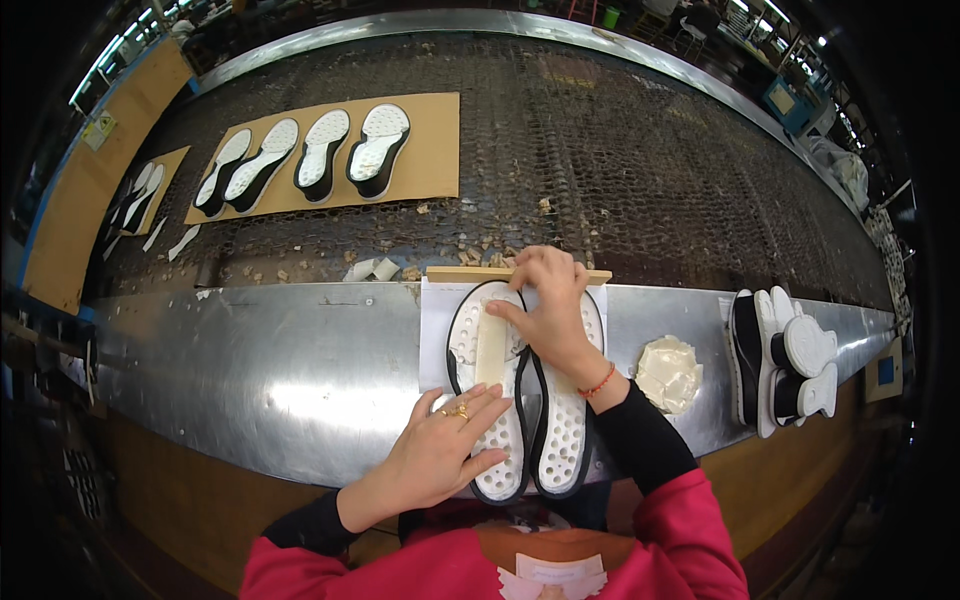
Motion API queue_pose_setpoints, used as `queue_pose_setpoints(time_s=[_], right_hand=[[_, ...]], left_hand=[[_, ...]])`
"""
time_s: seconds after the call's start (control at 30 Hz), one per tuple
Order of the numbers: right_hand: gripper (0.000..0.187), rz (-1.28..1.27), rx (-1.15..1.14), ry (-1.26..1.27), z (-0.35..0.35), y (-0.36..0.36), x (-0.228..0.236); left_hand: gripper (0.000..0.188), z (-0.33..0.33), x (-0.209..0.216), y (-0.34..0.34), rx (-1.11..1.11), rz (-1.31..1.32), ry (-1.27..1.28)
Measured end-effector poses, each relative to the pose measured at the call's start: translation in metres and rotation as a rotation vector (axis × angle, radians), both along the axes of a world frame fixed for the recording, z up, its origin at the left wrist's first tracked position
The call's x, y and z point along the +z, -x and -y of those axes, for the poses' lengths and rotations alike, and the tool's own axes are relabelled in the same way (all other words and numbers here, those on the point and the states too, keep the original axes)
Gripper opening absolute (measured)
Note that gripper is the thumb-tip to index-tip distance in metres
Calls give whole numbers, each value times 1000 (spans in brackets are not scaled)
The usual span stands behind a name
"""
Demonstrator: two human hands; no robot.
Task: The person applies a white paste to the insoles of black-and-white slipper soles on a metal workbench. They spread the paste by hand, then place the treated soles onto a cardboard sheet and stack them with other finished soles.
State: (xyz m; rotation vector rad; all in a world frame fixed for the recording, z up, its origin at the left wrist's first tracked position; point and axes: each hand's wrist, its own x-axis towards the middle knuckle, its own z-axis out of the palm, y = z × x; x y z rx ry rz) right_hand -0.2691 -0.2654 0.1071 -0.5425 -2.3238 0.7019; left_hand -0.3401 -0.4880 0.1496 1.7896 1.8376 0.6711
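Two shoe soles, white with rows of round holes and black rims, lie side by side in front of me: a left sole (500, 440) and a right sole (563, 440). A cream strip (490, 350) lies lengthwise on the left sole. My left hand (435, 455) is open, its outstretched fingertips touching the strip's near end. At the far end, the thumb of my right hand (553, 310) presses on the strip. That hand is open too, its bent fingers spread away from the thumb near a thin wooden bar (460, 273), and it covers part of the right sole.
White paper (432, 350) lies under the soles on the metal table edge (250, 350). A dish of pale paste (668, 375) and stacked soles (780, 350) stand to the right. Beyond runs a dark mesh conveyor (620, 150) with scraps and a cardboard sheet (435, 150) bearing several heeled soles (380, 145).
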Motion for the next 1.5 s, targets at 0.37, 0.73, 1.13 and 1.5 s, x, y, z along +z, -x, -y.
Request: queue_pose_setpoints(time_s=[0.37, 0.73, 1.13, 1.5], right_hand=[[25, -18, 41, -136, 0, -20, 19], [82, 537, 459, -226, 127, -100, 57], [83, 545, 449, -217, 129, -98, 58], [77, 449, 407, -254, 135, -101, 56]], left_hand=[[36, -33, -3, 57, 21, 381, 83], [50, -76, -44, 106, -113, -511, -154], [46, -25, -33, 84, -253, -332, 29], [61, -22, -24, 64, -69, -219, 56]])
